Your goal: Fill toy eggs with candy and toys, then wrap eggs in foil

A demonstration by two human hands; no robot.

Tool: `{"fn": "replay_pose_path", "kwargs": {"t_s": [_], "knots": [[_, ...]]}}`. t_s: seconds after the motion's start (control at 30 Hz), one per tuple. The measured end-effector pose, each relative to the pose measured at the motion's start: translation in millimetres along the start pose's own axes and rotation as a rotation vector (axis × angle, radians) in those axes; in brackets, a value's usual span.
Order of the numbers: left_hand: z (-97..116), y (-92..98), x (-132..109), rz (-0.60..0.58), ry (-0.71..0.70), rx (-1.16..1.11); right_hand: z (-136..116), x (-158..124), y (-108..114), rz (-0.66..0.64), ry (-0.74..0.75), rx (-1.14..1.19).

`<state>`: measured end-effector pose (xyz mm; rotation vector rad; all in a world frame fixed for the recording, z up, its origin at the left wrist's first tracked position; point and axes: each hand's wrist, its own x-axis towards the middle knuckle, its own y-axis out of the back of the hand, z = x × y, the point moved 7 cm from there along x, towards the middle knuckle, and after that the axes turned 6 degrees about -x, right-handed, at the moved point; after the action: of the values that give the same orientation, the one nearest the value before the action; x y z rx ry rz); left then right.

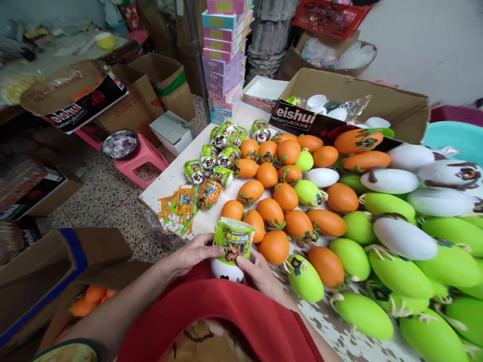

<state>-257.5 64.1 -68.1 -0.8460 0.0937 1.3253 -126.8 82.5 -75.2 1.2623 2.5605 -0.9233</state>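
Close to my body, a white toy egg (227, 270) has a green printed wrapper sleeve (234, 241) around its upper part. My left hand (199, 255) pinches the sleeve's left side, thumb on the front. On the other side my right hand (260, 271) grips the sleeve's lower right edge and the egg. Orange eggs (274, 247) lie just right of the hands. Left of them on the table is a fanned pile of flat orange and green wrappers (181, 206). Behind that pile stand several wrapped eggs (209, 157) and an orange-wrapped one (210, 193).
Green eggs (362, 314) and white eggs (405, 238) crowd the table's right side. An open carton (358, 100) stands at the back beside stacked small boxes (224, 75). A pink stool (141, 160) carries a metal bowl (121, 145). Another carton (56, 281) sits at lower left.
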Motion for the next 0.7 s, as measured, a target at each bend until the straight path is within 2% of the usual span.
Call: {"fn": "replay_pose_path", "kwargs": {"t_s": [0.1, 0.27, 0.37, 0.5, 0.7], "knots": [[-0.6, 0.5, -0.7, -0.035, -0.004, 0.001, -0.6, -1.1, -1.3, -0.007, 0.004, -0.071], [5.2, 0.3, 3.2, -0.065, -0.011, 0.035, -1.9, 0.6, 7.9, 0.067, 0.059, -0.016], [2.2, -1.8, -1.3, -0.088, 0.002, 0.045, -0.9, -1.6, 9.5, 0.066, 0.025, -0.081], [-5.7, -2.1, -8.5, -0.104, 0.027, 0.039, 5.6, -4.6, 10.8, 0.090, -0.011, -0.142], [-3.1, -8.5, -8.6, -0.128, 0.009, 0.015, 18.8, -2.9, 15.2, 0.111, 0.006, -0.151]]}}
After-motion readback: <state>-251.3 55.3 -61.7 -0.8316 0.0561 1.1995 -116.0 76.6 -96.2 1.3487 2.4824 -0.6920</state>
